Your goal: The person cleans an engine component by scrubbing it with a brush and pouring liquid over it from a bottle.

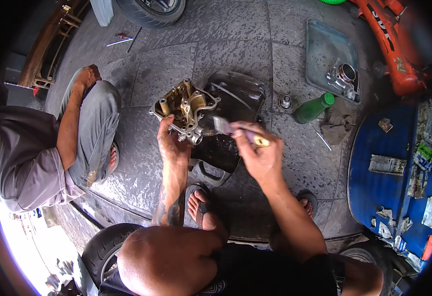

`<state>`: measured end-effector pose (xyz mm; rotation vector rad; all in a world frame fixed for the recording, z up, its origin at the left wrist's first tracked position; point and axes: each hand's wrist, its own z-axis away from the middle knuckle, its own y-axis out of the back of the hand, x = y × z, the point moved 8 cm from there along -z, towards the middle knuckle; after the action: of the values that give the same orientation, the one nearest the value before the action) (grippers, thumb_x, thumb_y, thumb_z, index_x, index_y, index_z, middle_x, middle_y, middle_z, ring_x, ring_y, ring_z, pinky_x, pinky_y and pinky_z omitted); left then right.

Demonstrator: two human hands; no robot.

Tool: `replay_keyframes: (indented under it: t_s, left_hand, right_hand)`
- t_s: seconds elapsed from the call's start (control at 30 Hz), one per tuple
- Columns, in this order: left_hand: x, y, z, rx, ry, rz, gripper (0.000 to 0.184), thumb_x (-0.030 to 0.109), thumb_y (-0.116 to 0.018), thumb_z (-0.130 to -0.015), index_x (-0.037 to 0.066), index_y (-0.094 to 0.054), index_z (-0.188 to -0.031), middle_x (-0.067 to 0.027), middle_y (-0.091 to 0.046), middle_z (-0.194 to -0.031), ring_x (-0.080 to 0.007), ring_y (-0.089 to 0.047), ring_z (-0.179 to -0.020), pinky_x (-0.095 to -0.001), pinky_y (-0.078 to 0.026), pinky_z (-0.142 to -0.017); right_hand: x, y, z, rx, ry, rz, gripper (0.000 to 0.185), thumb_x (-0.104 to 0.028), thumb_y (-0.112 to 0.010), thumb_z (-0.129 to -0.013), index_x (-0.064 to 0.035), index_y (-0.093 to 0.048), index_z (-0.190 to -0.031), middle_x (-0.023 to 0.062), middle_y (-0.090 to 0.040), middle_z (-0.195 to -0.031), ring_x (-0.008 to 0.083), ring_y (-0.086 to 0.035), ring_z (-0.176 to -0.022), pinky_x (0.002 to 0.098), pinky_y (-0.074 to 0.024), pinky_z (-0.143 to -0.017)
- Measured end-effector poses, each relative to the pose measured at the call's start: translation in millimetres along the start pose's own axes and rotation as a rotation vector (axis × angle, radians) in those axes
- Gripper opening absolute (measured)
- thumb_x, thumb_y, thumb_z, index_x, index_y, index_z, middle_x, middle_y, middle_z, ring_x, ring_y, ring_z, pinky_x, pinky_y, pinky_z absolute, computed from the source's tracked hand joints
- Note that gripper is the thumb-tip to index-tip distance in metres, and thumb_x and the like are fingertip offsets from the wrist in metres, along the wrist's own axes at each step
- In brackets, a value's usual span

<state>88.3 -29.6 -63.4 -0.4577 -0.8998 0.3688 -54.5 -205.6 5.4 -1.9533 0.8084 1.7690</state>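
My left hand (pixel 172 145) grips a metal engine cylinder head (pixel 186 106) by its lower edge, thumb on top. Its inside is oily and gold-brown, and it is tilted up toward me. In my right hand (pixel 263 155) is a paintbrush (pixel 248 132), held by its handle. The bristles point left, close to the cylinder head's lower right side; whether they touch it I cannot tell. Below both hands a black plastic pan (pixel 221 153) with a handle lies on the floor, dark and wet inside.
A green bottle (pixel 314 108), a small metal part (pixel 285 101) and a grey rag (pixel 337 126) are on the right. Farther back is a tray (pixel 319 44) holding a metal part (pixel 345 74). A blue drum (pixel 379 143) stands far right. Another person (pixel 38 153) sits at left.
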Motion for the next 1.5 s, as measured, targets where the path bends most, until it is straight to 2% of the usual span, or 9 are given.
replay_keyframes:
  t_s: [0.07,0.17,0.5,0.53,0.67,0.8,1.17,1.3,1.5]
  left_hand:
    - [1.1,-2.0,2.2,-0.011,0.0,-0.006,0.048,0.027,-0.068,-0.077,0.003,-0.06,-0.117,-0.0103,-0.066,-0.108,-0.0284,-0.063,-0.099,-0.0443,-0.052,-0.09]
    - [4.7,-0.9,2.7,-0.01,-0.006,-0.023,0.047,0.027,-0.068,-0.077,0.003,-0.06,-0.117,-0.0105,-0.065,-0.109,-0.0277,-0.063,-0.1,-0.044,-0.052,-0.09]
    - [4.7,5.6,8.4,0.03,-0.021,-0.009,0.045,0.026,-0.067,-0.078,0.002,-0.06,-0.115,-0.0107,-0.066,-0.106,-0.0291,-0.063,-0.098,-0.0437,-0.05,-0.092]
    - [4.0,11.4,6.7,0.078,-0.015,-0.005,0.045,0.026,-0.068,-0.077,0.001,-0.061,-0.114,-0.0109,-0.067,-0.105,-0.029,-0.063,-0.098,-0.0427,-0.05,-0.092]
    - [0.6,19.4,3.8,0.103,0.03,0.05,0.047,0.027,-0.067,-0.077,-0.001,-0.06,-0.114,-0.011,-0.068,-0.105,-0.0284,-0.063,-0.097,-0.0415,-0.05,-0.091]
    - [1.2,21.5,1.2,0.028,0.048,0.019,0.047,0.029,-0.067,-0.078,0.002,-0.058,-0.115,-0.0104,-0.065,-0.105,-0.027,-0.063,-0.091,-0.0417,-0.053,-0.082]
    - [4.8,28.7,-1.7,-0.014,0.023,0.064,0.041,0.025,-0.063,-0.08,0.007,-0.06,-0.116,-0.0074,-0.067,-0.109,-0.0253,-0.063,-0.097,-0.0411,-0.052,-0.084]
    - [14.4,14.5,6.5,0.02,-0.113,-0.006,0.041,0.025,-0.064,-0.079,0.006,-0.061,-0.115,-0.0075,-0.067,-0.105,-0.0255,-0.064,-0.095,-0.0408,-0.052,-0.084]
    - [3.9,27.2,1.5,0.011,0.037,0.016,0.042,0.027,-0.065,-0.078,0.007,-0.062,-0.114,-0.008,-0.068,-0.102,-0.0257,-0.064,-0.092,-0.0408,-0.051,-0.083]
  right_hand:
    - [-17.3,-14.8,-2.6,0.019,0.252,0.032,0.013,-0.009,-0.066,-0.088,-0.0012,-0.069,-0.098,0.0139,-0.071,-0.093,0.0248,-0.071,-0.078,0.0318,-0.0568,-0.069]
    - [0.4,-18.9,-2.9,-0.064,0.14,0.116,0.013,-0.008,-0.066,-0.088,-0.0015,-0.069,-0.098,0.0144,-0.071,-0.096,0.0283,-0.071,-0.08,0.0329,-0.0572,-0.07]
    - [20.9,-15.6,2.6,-0.015,-0.076,0.0,0.012,-0.007,-0.065,-0.089,-0.0004,-0.068,-0.098,0.0137,-0.071,-0.094,0.0243,-0.071,-0.083,0.0315,-0.0556,-0.071]
    - [13.8,-12.5,3.7,0.04,-0.037,0.007,0.014,-0.008,-0.064,-0.091,-0.0004,-0.069,-0.101,0.0096,-0.069,-0.086,0.0161,-0.066,-0.07,0.027,-0.0517,-0.061]
    - [18.5,-15.6,14.4,0.1,-0.002,-0.029,0.015,-0.005,-0.061,-0.093,0.0003,-0.068,-0.104,0.007,-0.068,-0.08,0.0079,-0.06,-0.058,0.0215,-0.049,-0.052]
    - [39.9,3.2,15.6,0.293,-0.23,-0.359,0.015,-0.011,-0.062,-0.095,0.0014,-0.068,-0.099,0.0035,-0.066,-0.076,0.0053,-0.058,-0.059,0.02,-0.0475,-0.051]
    - [26.6,7.7,-1.9,0.286,-0.218,-0.278,0.02,-0.014,-0.058,-0.097,0.0018,-0.066,-0.107,0.0061,-0.067,-0.082,0.0072,-0.058,-0.059,0.0203,-0.0466,-0.055]
    - [37.5,-8.2,15.1,0.169,-0.176,-0.111,0.014,-0.01,-0.063,-0.091,-0.001,-0.069,-0.1,0.0057,-0.068,-0.072,0.0068,-0.061,-0.059,0.0239,-0.0478,-0.051]
    - [35.9,4.0,4.5,0.325,-0.198,-0.275,0.013,-0.009,-0.062,-0.092,-0.0018,-0.069,-0.101,0.0037,-0.068,-0.075,0.0069,-0.06,-0.057,0.0231,-0.0488,-0.052]
